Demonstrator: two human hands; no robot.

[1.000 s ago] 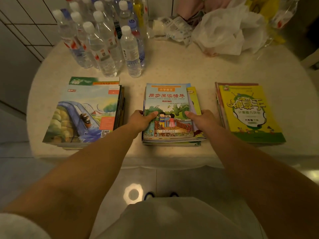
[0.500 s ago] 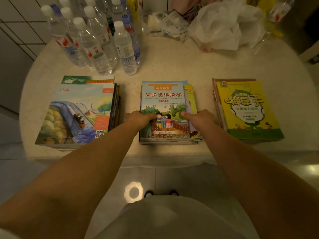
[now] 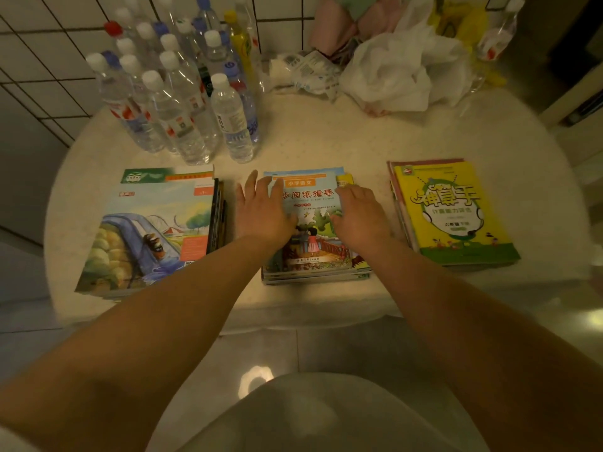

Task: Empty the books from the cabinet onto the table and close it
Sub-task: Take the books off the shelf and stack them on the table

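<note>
Both hands, the left hand [image 3: 261, 210] and right hand [image 3: 357, 215], lie flat and ungripping on the middle stack of colourful paperback books [image 3: 310, 252], best squared against the pale round surface [image 3: 326, 145].

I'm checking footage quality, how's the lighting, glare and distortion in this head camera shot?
Head view: dim, warm yellow light; a bright lamp reflection glares on the floor tile; wide-angle bending curves the round table and tiled wall; left hand and right hand slightly soft, book titles readable.
</note>
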